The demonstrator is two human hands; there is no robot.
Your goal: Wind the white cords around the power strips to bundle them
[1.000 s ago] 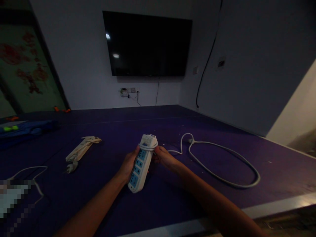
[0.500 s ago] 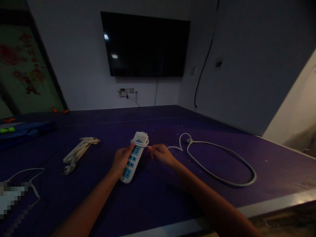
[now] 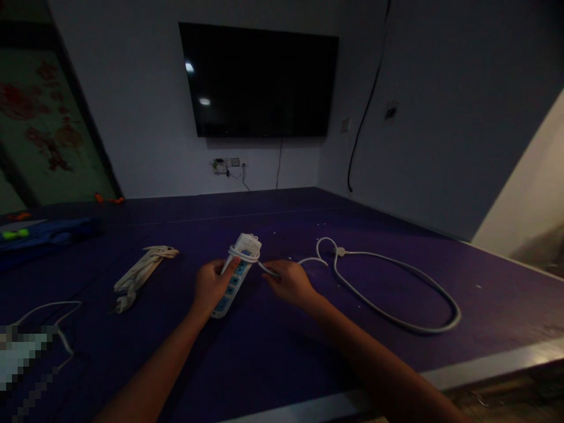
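Observation:
A white power strip [image 3: 234, 282] with blue socket faces is gripped along its left side by my left hand [image 3: 212, 286], the thumb lying over its front. White cord is wound a few turns around the strip's upper end. From there the power cord [image 3: 265, 268] runs into the closed fingers of my right hand [image 3: 289, 281], just right of the strip. Beyond that hand the cord carries on to the right in a loose loop [image 3: 396, 322] on the purple surface, with a white plug [image 3: 339, 251] at the loop's left side.
Left of the strip lies another white power strip [image 3: 143, 267], bound with its own cord. A thin white cable [image 3: 66, 338] is at the lower left, beside a blurred-out patch. Blue fabric [image 3: 61, 230] lies farther back. The purple surface [image 3: 273, 370] has a pale front edge.
My right hand has pulled a little away from the strip, and a longer stretch of cord shows between them. The strip has shifted slightly left and tilted.

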